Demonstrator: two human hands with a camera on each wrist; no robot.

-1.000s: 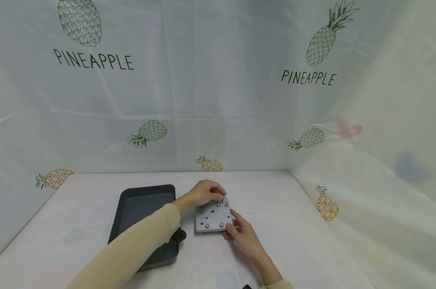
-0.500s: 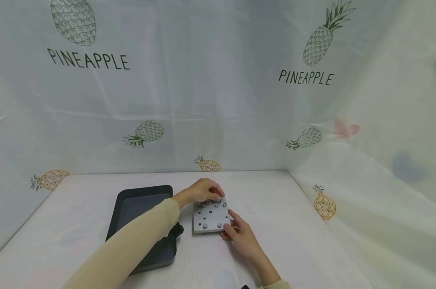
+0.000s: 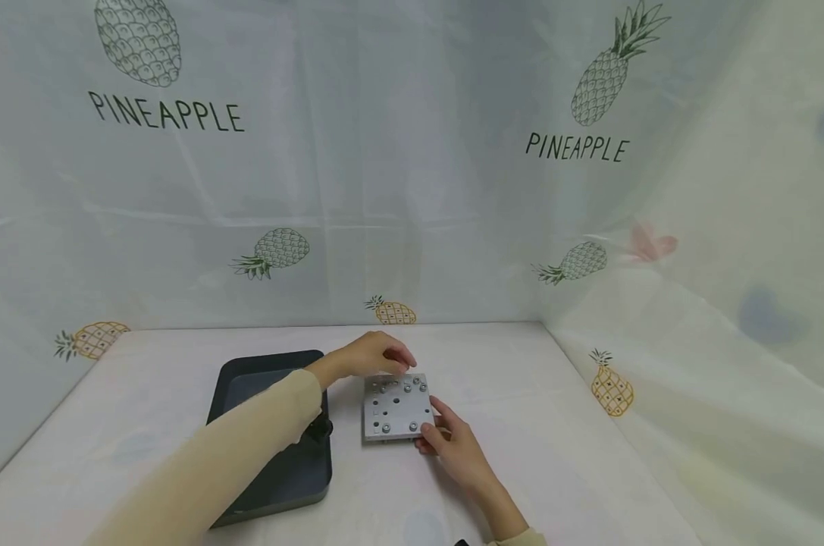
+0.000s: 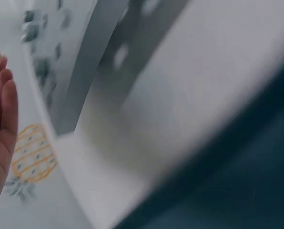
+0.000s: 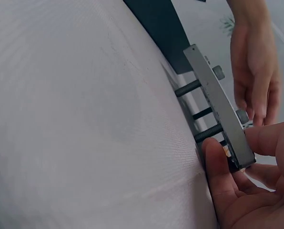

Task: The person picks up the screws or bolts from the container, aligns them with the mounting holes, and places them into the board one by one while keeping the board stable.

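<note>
A square silver metal plate (image 3: 398,409) with holes and several socket-head bolts (image 3: 386,428) in its face is held just above the white table. In the right wrist view, threaded bolt shanks (image 5: 208,132) stick out under the plate (image 5: 216,95). My right hand (image 3: 455,447) grips the plate's near right edge between thumb and fingers. My left hand (image 3: 371,356) hovers over its far edge, fingers bent loosely, with nothing visible in them. The left wrist view shows those fingers (image 4: 8,105) apart from the plate (image 4: 68,71), though blurred.
Left of the plate lies a dark rectangular tray (image 3: 230,375), partly hidden under my left sleeve (image 3: 248,432). A pineapple-printed curtain (image 3: 412,189) closes off the back and right side of the white table (image 3: 555,455).
My left hand has let go of a bolt at the plate's far right corner and moved left and slightly up. The right hand keeps its grip on the plate.
</note>
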